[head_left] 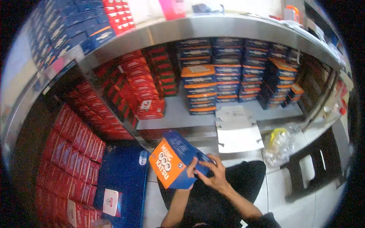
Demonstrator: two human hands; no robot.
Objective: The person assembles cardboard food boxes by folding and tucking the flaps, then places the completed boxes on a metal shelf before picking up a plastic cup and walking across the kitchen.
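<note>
An orange and navy cardboard box [175, 152] is tilted above my lap, its orange face turned up and to the left. My left hand [191, 171] grips it near its right end, thumb up on the navy side and the other fingers hidden behind. At that same end, my right hand [213, 173] has its fingers bent against the navy end flaps [205, 164], seemingly pinching them. Just beyond, an unfolded white cardboard blank [239, 136] lies against the lower shelf's edge.
Stacks of navy and orange boxes [199, 91] and red boxes [142, 83] fill the shelf under a metal counter [213, 28]. Red packages [76, 152] stand left, beside a blue surface [121, 171]. A clear plastic bag [279, 148] and a dark plastic stool [315, 163] are at right.
</note>
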